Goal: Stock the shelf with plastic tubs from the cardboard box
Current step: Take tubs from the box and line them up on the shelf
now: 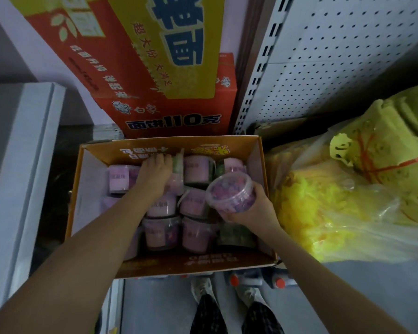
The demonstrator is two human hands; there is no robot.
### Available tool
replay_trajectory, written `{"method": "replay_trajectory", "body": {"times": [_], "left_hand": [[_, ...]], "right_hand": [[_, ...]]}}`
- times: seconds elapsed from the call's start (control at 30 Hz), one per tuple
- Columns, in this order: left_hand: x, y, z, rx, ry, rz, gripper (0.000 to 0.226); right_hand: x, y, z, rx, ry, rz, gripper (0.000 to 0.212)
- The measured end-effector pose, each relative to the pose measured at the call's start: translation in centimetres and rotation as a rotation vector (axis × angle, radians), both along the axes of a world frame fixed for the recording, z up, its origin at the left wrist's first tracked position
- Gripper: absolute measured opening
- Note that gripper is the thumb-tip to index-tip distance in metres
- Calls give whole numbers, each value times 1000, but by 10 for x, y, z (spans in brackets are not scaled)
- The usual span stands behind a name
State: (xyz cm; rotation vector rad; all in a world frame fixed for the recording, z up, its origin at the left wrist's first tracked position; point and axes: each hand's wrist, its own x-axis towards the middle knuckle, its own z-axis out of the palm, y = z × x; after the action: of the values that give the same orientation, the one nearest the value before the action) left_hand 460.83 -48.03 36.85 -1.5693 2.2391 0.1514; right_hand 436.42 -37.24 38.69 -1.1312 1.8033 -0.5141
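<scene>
An open orange cardboard box point(82, 189) stands on the floor in front of me, packed with several clear plastic tubs point(194, 231) that carry pink labels. My right hand point(253, 210) grips one tub point(231, 192) of purple and pink pieces, tilted, above the box's right side. My left hand point(156, 171) reaches deep into the box's far side, fingers curled over a tub there; which tub it holds is hidden under the hand. A white pegboard shelf back point(348, 56) rises at the upper right.
A red and yellow printed carton point(155, 56) leans behind the box. A white cabinet point(22, 153) stands at the left. Clear bags of yellow goods point(348, 201) fill the shelf at the right. Red-capped bottles point(256, 280) and my feet sit below the box.
</scene>
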Motion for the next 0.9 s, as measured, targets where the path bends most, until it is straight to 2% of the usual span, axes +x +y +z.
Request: {"method": "replay_trajectory", "body": {"times": [0.1, 0.23, 0.3, 0.37, 0.5, 0.57, 0.7, 0.77, 0.9], "left_hand": [[9, 7, 10, 90, 140, 178, 88], [17, 31, 34, 84, 623, 467, 90], [13, 46, 57, 8, 890, 590, 82], [5, 62, 89, -81, 1067, 702, 75], [-2, 92, 146, -245, 1340, 805, 86], [-2, 105, 174, -276, 1391, 850, 82], [1, 133, 229, -451, 1316, 918, 69], [5, 152, 255, -525, 1288, 950, 71], [14, 203, 298, -658, 1358, 985, 77]], "right_hand": [[-1, 0, 13, -15, -1, 7, 105], [0, -4, 38, -54, -16, 8, 102], [3, -7, 53, -82, -22, 7, 100], [6, -10, 73, -117, -44, 18, 97], [9, -17, 117, -199, -77, 76, 92], [12, -18, 141, -266, -77, 119, 91], [21, -17, 197, -347, -168, 174, 93], [25, -13, 223, -390, -199, 215, 95], [41, 1, 267, -474, -264, 306, 98]]}}
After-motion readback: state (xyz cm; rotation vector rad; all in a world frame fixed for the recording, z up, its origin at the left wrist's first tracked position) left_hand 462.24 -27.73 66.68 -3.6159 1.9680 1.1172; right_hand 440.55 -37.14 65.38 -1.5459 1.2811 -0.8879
